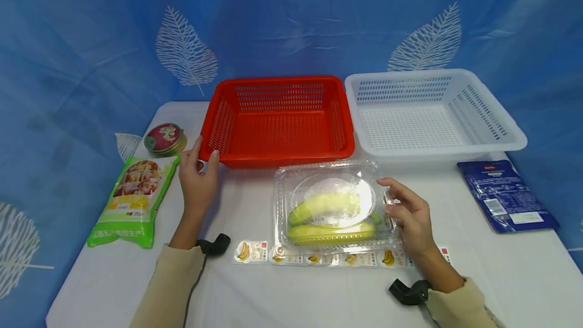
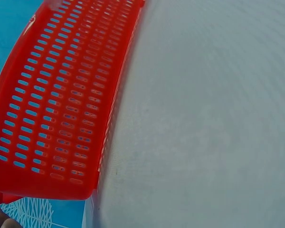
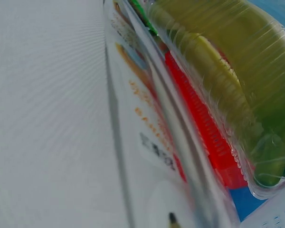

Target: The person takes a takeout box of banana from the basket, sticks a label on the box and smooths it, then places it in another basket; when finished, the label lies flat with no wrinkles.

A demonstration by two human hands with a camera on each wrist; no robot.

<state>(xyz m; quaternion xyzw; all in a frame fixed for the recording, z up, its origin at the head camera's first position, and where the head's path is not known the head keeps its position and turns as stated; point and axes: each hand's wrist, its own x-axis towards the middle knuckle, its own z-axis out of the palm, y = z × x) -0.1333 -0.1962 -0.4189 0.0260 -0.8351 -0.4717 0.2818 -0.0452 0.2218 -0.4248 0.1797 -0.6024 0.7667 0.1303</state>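
In the head view a clear plastic clamshell box [image 1: 332, 206] with yellow-green bananas [image 1: 330, 232] inside lies in the middle of the white table. My right hand [image 1: 412, 216] holds its right edge between thumb and fingers. My left hand [image 1: 199, 181] is at the near left corner of a red basket [image 1: 278, 158], with thumb and fingers on either side of that corner. Only its fingertips [image 2: 2, 221] show in the left wrist view, under the basket rim. A strip of banana stickers [image 1: 314, 258] lies along the box's near edge and partly under it.
A white basket [image 1: 437, 151] stands right of the red one. At left lie a green food bag [image 1: 132, 201] and a round tin [image 1: 165, 138]. A dark blue pouch [image 1: 505, 196] lies at right. Blue cloth [image 1: 291, 19] hangs behind the table.
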